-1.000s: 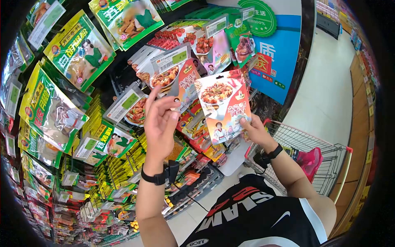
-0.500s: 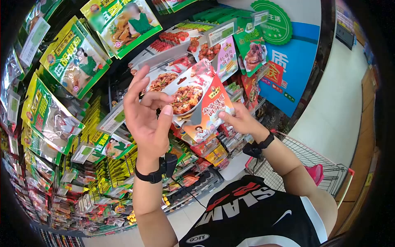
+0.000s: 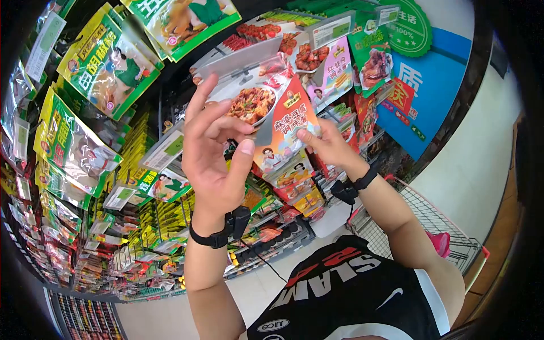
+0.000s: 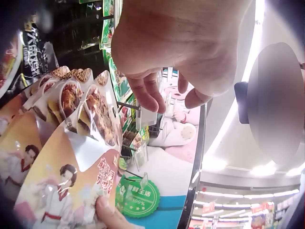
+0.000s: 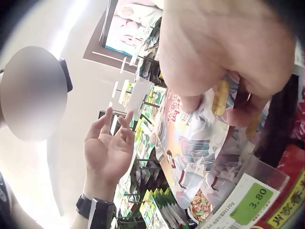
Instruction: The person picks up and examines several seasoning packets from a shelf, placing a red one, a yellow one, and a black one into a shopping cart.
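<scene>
In the head view, my right hand (image 3: 334,148) pinches a white and orange seasoning packet (image 3: 290,116) by its lower right edge, thumb on the front. The packet is tilted at the rack, its top beneath a clear tag holder (image 3: 238,62). My left hand (image 3: 218,161) is raised at its left, fingers spread and loosely bent; whether they touch the packet or tag I cannot tell. In the left wrist view, that hand's fingers hang near a white tag (image 4: 146,117), beside similar packets (image 4: 102,112). The right wrist view shows the pinched packet (image 5: 190,138) close up.
Green and yellow packets (image 3: 110,71) hang on hooks at left. A pink packet (image 3: 331,73) and a green one (image 3: 369,59) hang to the right, near a blue sign (image 3: 433,85). A wire cart (image 3: 419,221) stands at lower right.
The packet has moved left and tilted, from hanging upright in my right hand to lying against the rack's packets. My right hand has shifted left and up; the left hand's fingers have spread slightly.
</scene>
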The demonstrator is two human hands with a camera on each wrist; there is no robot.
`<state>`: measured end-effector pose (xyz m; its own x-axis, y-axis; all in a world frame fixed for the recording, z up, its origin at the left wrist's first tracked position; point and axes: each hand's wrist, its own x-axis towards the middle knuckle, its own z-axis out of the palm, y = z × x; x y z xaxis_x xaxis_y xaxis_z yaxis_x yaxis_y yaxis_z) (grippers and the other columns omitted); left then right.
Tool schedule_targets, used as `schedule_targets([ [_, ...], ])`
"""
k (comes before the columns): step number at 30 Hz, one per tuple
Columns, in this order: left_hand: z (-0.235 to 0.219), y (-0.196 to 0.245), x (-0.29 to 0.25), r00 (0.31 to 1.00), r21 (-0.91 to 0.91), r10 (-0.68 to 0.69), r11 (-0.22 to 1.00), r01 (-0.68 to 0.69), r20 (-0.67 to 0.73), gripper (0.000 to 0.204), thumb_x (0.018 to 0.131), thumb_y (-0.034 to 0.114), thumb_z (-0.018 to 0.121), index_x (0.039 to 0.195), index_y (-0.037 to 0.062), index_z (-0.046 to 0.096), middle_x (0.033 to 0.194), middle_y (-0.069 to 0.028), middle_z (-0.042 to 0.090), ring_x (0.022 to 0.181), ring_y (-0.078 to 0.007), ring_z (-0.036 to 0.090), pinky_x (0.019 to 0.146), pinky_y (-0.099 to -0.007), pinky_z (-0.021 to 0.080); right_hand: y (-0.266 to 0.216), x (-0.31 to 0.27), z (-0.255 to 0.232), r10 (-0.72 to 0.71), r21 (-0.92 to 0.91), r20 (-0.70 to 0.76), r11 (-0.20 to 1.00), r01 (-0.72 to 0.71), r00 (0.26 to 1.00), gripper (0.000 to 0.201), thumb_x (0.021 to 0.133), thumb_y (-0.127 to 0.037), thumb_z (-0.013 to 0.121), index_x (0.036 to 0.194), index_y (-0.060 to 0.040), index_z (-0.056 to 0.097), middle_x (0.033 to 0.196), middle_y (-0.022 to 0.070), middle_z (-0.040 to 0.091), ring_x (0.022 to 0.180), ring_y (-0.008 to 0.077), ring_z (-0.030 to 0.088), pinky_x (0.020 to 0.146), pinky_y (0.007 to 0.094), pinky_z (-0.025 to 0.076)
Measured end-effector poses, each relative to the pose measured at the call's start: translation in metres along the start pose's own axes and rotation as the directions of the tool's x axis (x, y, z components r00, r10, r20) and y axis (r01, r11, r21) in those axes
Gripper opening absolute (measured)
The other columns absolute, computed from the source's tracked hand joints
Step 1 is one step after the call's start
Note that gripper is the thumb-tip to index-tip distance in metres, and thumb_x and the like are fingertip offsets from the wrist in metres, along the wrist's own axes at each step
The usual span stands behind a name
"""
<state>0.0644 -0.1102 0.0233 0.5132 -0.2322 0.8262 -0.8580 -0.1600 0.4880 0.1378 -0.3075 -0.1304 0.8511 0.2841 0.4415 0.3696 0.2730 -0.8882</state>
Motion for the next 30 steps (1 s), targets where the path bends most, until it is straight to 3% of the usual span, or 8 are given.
schedule_targets([
  [6,-0.003,0.0,-0.009,1.0,0.016,-0.014,1.0,0.014,0.023,0.049,0.085,-0.002,0.065,0.132,0.0019,0.055,0.157,-0.0249,0.033,0.093,-0.0153,0.067,0.081,-0.0285,0.055,-0.015,0.002,0.005,0.015,-0.02,-0.019,1.0,-0.016,1.0,0.029,0.102,-0.019,0.063,0.122,0.001,0.062,0.105,0.0021,0.071,0.093,0.0063,0.06,0.083,0.028,0.051],
  [12,-0.001,-0.003,-0.042,0.994,0.043,-0.086,0.996,0.083,0.069,0.041,0.084,-0.001,0.067,0.125,0.0012,0.062,0.156,-0.0241,0.034,0.092,-0.0152,0.067,0.078,-0.0287,0.055,-0.02,0.007,0.022,-0.096,-0.164,-0.136,0.984,0.073,0.986,0.039,0.099,-0.021,0.067,0.13,0.0008,0.056,0.107,0.0064,0.07,0.092,0.0091,0.063,0.08,0.0295,0.053],
  [15,0.004,0.01,-0.065,0.976,0.078,-0.105,0.993,0.092,0.189,0.04,0.082,0.0,0.07,0.122,0.0047,0.067,0.154,-0.025,0.036,0.089,-0.0187,0.067,0.078,-0.0312,0.055,-0.025,0.008,0.027,0.081,-0.162,-0.17,0.981,-0.109,0.982,0.043,0.097,-0.024,0.069,0.129,0.0014,0.055,0.105,0.0088,0.07,0.087,0.0132,0.067,0.075,0.0313,0.054],
  [18,0.005,0.023,-0.088,0.936,0.064,-0.085,0.996,0.067,0.343,0.039,0.081,0.0,0.071,0.12,0.0045,0.068,0.156,-0.0264,0.033,0.09,-0.0204,0.068,0.082,-0.0347,0.055,-0.001,0.013,0.029,-0.181,-0.34,-0.26,0.936,0.086,0.949,0.051,0.095,-0.028,0.072,0.131,0.0021,0.052,0.104,0.0112,0.071,0.083,0.0186,0.069,0.072,0.0335,0.054],
  [22,0.0,0.032,-0.132,0.948,-0.025,-0.017,0.999,0.026,0.318,0.02,0.083,-0.001,0.071,0.102,0.0033,0.072,0.128,-0.0236,0.062,0.081,-0.0182,0.068,0.07,-0.0297,0.056,0.011,0.013,0.034,-0.194,-0.411,-0.379,0.911,0.023,0.905,0.057,0.092,-0.032,0.074,0.131,0.0024,0.049,0.107,0.0133,0.071,0.088,0.022,0.07,0.074,0.0344,0.054],
  [24,-0.003,0.037,-0.159,0.966,-0.051,-0.043,0.997,0.058,0.256,0.015,0.084,-0.002,0.069,0.098,0.0025,0.071,0.116,-0.0202,0.067,0.079,-0.0183,0.068,0.068,-0.029,0.055,0.023,0.018,0.03,-0.304,-0.483,-0.366,0.87,0.099,0.879,0.058,0.092,-0.032,0.075,0.13,0.0025,0.049,0.11,0.0139,0.071,0.087,0.0227,0.071,0.074,0.0348,0.055],
  [28,-0.007,0.049,-0.21,0.97,-0.098,-0.141,0.982,0.163,0.199,0.012,0.084,-0.003,0.069,0.094,0.0022,0.07,0.102,-0.0164,0.071,0.08,-0.0202,0.069,0.069,-0.03,0.055,0.014,0.016,0.037,-0.112,-0.309,-0.389,0.951,-0.015,0.914,0.058,0.09,-0.034,0.076,0.128,0.003,0.051,0.101,0.0159,0.073,0.086,0.0239,0.072,0.073,0.0368,0.055],
  [30,-0.005,0.053,-0.234,0.971,-0.129,-0.17,0.973,0.193,0.169,0.012,0.083,-0.005,0.069,0.094,0.0015,0.07,0.098,-0.0153,0.071,0.08,-0.0219,0.069,0.071,-0.0314,0.055,0.001,0.009,0.041,-0.14,-0.497,-0.411,0.863,-0.092,0.901,0.056,0.089,-0.033,0.076,0.126,0.0033,0.053,0.097,0.0167,0.073,0.085,0.0261,0.072,0.072,0.038,0.055],
])
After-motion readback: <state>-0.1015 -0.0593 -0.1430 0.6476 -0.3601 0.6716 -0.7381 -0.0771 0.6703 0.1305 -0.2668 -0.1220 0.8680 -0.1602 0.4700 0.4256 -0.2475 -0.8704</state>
